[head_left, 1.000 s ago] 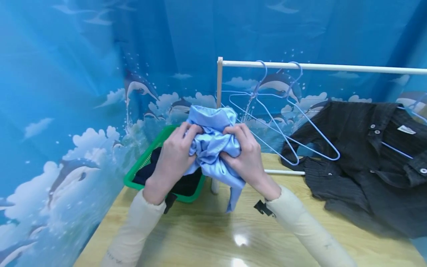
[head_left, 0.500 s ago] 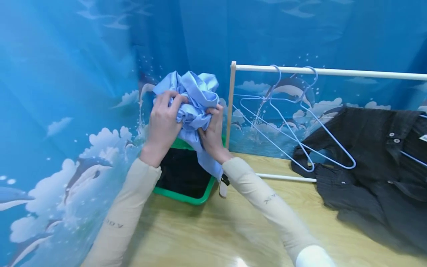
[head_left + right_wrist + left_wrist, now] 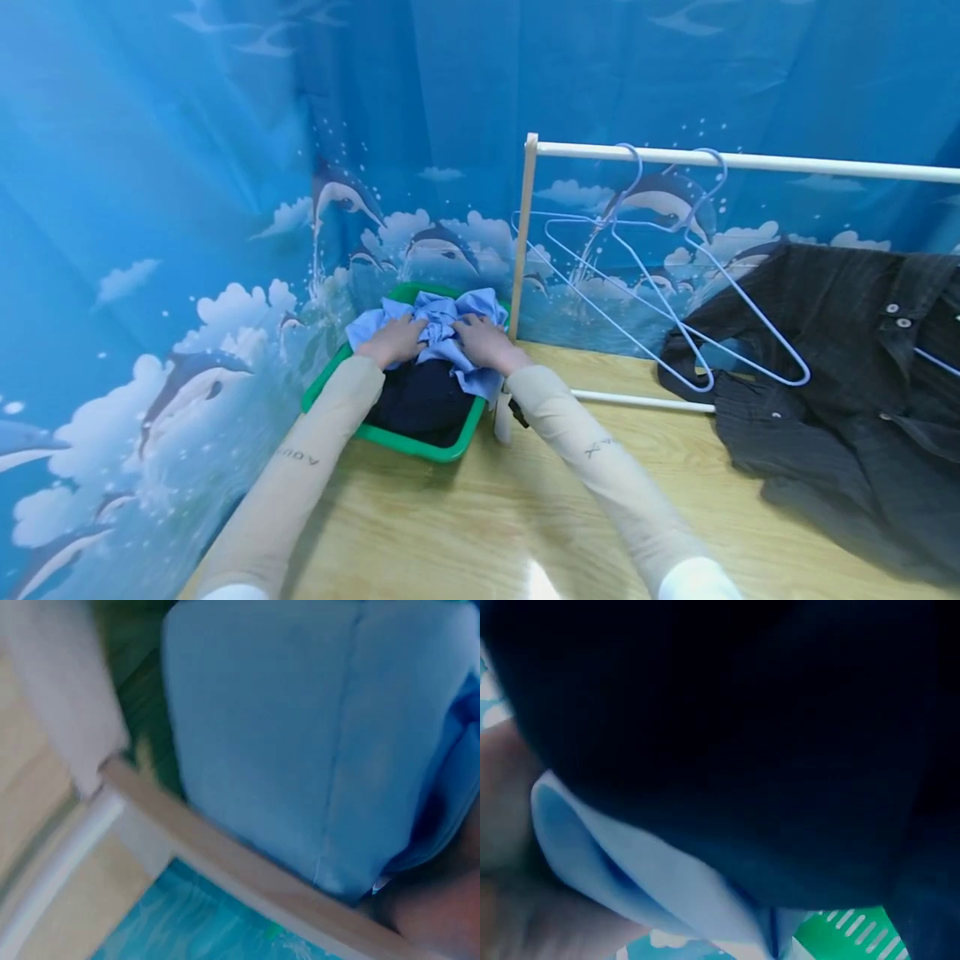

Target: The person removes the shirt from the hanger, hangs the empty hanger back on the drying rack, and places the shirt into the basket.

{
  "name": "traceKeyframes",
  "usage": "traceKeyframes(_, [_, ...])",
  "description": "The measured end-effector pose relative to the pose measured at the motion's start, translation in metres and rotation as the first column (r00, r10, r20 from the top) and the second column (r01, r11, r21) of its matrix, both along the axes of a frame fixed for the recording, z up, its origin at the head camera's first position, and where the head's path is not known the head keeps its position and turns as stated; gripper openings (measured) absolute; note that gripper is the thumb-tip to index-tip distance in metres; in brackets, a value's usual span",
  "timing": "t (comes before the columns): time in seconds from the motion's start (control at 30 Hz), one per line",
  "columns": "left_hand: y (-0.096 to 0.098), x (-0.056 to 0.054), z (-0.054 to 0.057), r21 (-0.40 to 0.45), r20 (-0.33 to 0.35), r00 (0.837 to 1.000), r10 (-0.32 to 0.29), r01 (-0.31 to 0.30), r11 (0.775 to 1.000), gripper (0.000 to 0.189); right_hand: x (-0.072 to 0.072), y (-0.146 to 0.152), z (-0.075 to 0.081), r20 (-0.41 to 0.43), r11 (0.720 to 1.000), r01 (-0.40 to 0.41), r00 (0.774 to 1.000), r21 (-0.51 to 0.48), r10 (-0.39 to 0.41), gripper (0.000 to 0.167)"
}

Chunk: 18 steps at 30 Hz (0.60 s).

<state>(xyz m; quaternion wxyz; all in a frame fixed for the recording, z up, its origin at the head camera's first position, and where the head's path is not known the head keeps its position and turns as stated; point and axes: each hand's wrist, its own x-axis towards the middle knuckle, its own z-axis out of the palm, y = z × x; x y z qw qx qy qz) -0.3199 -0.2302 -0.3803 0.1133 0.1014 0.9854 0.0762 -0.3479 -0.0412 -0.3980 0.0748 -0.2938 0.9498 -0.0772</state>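
Note:
A crumpled light-blue satiny garment (image 3: 442, 312) lies bunched in the back of a green basket (image 3: 420, 448), on top of dark clothing (image 3: 420, 400). My left hand (image 3: 395, 340) rests on the garment's left part, fingers laid over the folds. From the right, my right hand (image 3: 483, 340) presses on it in the same way. Seen from the left wrist, dark cloth (image 3: 735, 750) fills most of the view, with a pale blue fold (image 3: 660, 870) beneath. A seamed blue panel (image 3: 270, 727) hangs beside the rack's wooden post in the right wrist view.
A white-railed rack (image 3: 750, 162) stands right of the basket, its wooden post (image 3: 522, 242) close to the basket's right side. Two blue hangers (image 3: 626, 242) hang on the rail. Further right, a black denim-like garment (image 3: 832, 350) hangs over the wooden table (image 3: 465, 533).
Both hands have carried the blue garment left from over the table, raised it above the basket, then lowered it inside. The grip on the bunched cloth has loosened into flatter hands.

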Motion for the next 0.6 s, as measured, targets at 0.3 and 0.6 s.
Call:
traceKeyframes(0.3, [-0.020,0.018,0.015,0.181,-0.121,0.989,0.082,-0.059,0.982,0.066,0.031,0.017,0.006,-0.004,0.966,-0.080,0.997,-0.247,0.081,0.063])
traceKeyframes(0.6, [-0.042,0.041,0.022,0.200,0.022,0.984,0.178,-0.179,0.963,0.087,0.061,0.057,0.004,0.007,0.923,-0.338,0.939,-0.185,0.345,0.088])
